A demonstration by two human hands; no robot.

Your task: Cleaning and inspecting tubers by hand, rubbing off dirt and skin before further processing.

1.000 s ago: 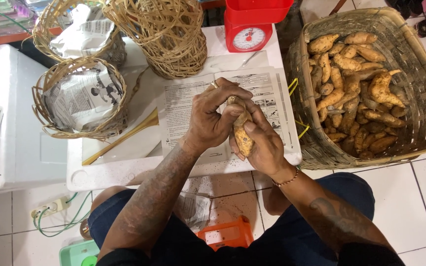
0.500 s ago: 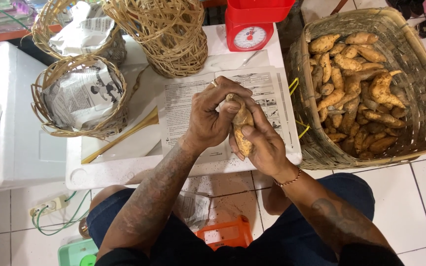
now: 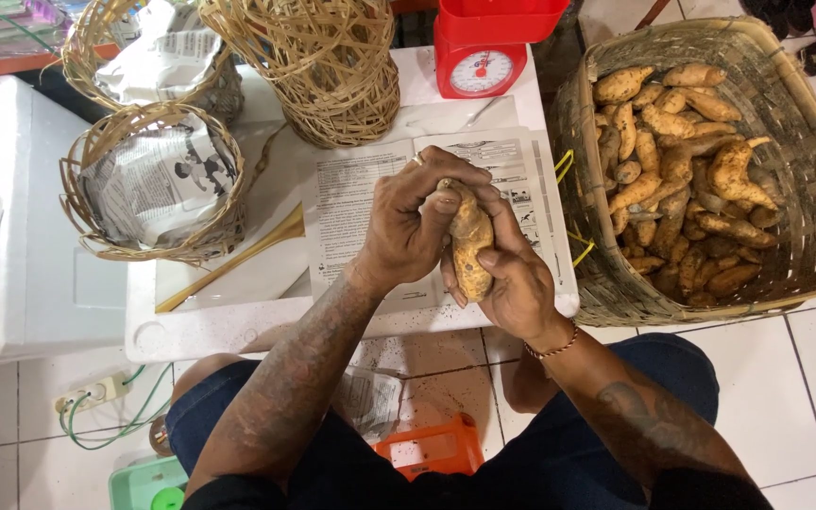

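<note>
Both my hands hold one orange-brown sweet potato (image 3: 469, 247) upright over a sheet of newspaper (image 3: 351, 203) on a low white table (image 3: 238, 321). My right hand (image 3: 512, 274) cups its lower half from the right. The fingers of my left hand (image 3: 413, 222) are curled over its top end from the left. A large woven basket (image 3: 805, 189) at the right holds several more sweet potatoes (image 3: 682, 179).
A red kitchen scale (image 3: 484, 47) stands at the table's far edge. A tall wicker basket (image 3: 318, 66) and two newspaper-lined baskets (image 3: 158, 184) sit at the left. A yellow stick (image 3: 233, 260) lies on the table. An orange stool (image 3: 432, 449) is under me, with a cable and socket (image 3: 96, 392) on the tiled floor.
The sweet potato has turned more upright between my hands, and my left fingers have shifted over its top end. Everything else is unmoved.
</note>
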